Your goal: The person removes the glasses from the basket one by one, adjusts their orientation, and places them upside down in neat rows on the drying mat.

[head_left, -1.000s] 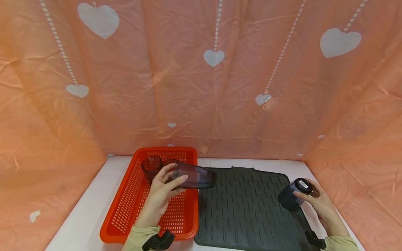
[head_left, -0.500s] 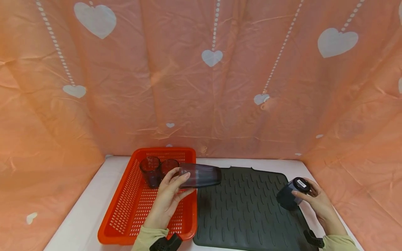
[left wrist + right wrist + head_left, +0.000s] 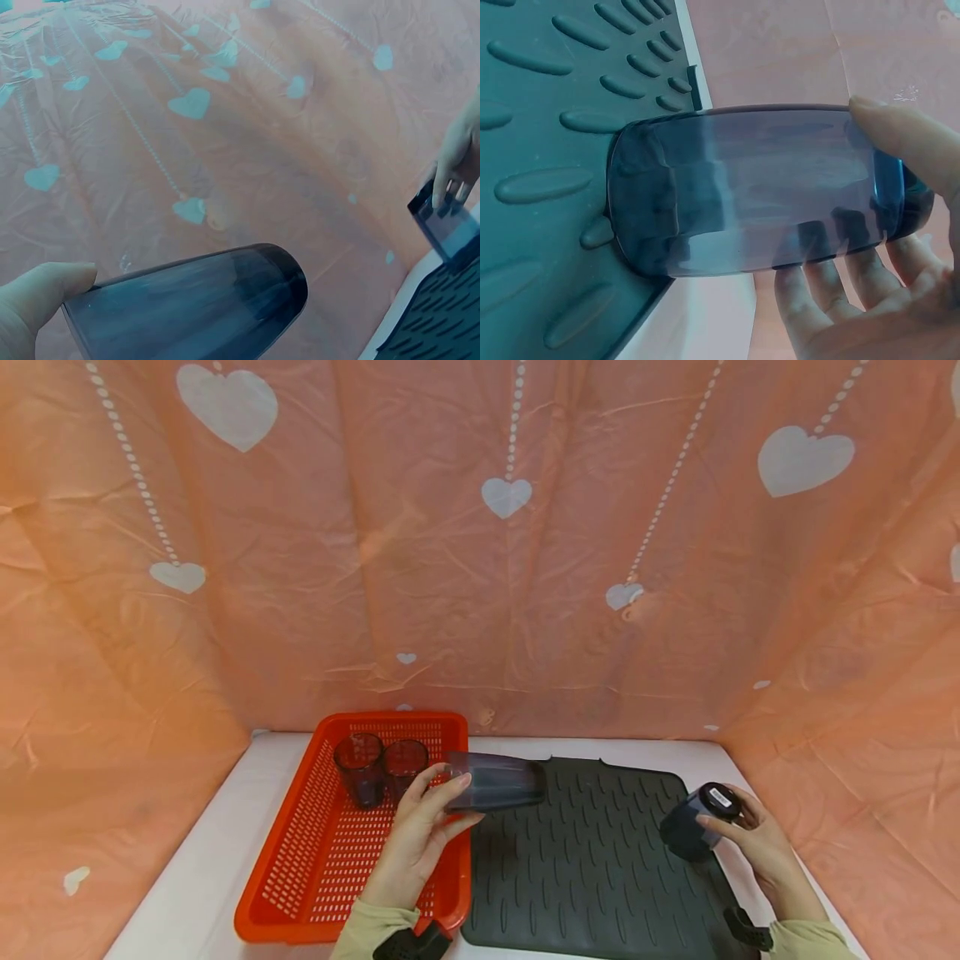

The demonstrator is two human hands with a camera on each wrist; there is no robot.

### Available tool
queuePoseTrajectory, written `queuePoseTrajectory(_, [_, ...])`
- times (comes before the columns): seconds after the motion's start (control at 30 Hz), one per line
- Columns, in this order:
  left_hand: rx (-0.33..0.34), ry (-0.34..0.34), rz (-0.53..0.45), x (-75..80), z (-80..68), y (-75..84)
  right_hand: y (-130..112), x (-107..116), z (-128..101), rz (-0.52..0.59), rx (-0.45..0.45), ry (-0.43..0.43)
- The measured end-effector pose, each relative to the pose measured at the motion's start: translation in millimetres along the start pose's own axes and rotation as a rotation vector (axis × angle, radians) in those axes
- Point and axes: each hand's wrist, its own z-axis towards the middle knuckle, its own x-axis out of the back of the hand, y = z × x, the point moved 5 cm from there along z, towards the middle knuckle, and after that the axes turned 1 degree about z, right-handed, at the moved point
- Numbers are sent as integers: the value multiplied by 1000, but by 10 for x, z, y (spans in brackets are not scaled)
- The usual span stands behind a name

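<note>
In the head view my left hand (image 3: 420, 831) grips a dark tinted drinking glass (image 3: 502, 782) near its rim. The glass lies almost level above the basket's right edge and the drying mat (image 3: 585, 860), its thick base pointing right. At the mat's right edge my right hand (image 3: 761, 843) holds a second tinted glass (image 3: 693, 827) by its base end, tilted, with the labelled base up. The right wrist view shows thumb and fingers round this glass (image 3: 765, 187), its mouth end at the mat; whether it touches, I cannot tell.
A red perforated plastic basket (image 3: 281, 827) stands left of the mat. Two tinted glasses, one on the left (image 3: 362, 772) and one beside it (image 3: 406, 762), stand inside it at the back. White tabletop (image 3: 195, 860) shows around them. An orange heart-print curtain (image 3: 450, 568) encloses the back and sides.
My left hand has moved right with its glass, from above the basket out past its right edge toward the mat, uncovering the second glass in the basket. My right hand stays nearly still.
</note>
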Motion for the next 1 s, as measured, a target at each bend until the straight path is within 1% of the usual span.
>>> queuePoseTrajectory(0.1, [26, -12, -3, -37, -9, -32, 8, -3, -6, -4, -12, 3])
queuePoseTrajectory(0.2, [43, -18, 3, -68, -20, -49, 5, 2, -6, -23, -4, -3])
queuePoseTrajectory(0.4, [53, -24, 9, -96, -37, -59, -50, 27, -5, -170, 19, 0])
queuePoseTrajectory(0.47, [52, -23, 10, -97, -40, -60, -74, 33, -6, -195, 18, -4])
queuePoseTrajectory(0.67, [55, -14, 11, -80, -37, -63, -120, 52, 0, -201, 28, -15])
queuePoseTrajectory(0.8, [57, -6, 8, -63, -37, -61, -148, 43, 5, -238, 37, -25])
queuePoseTrajectory(0.87, [55, -4, 8, -59, -36, -57, -167, 35, 11, -251, 45, -17])
queuePoseTrajectory(1.0, [51, -3, 6, -50, -30, -48, -229, 7, 27, -179, 65, -18])
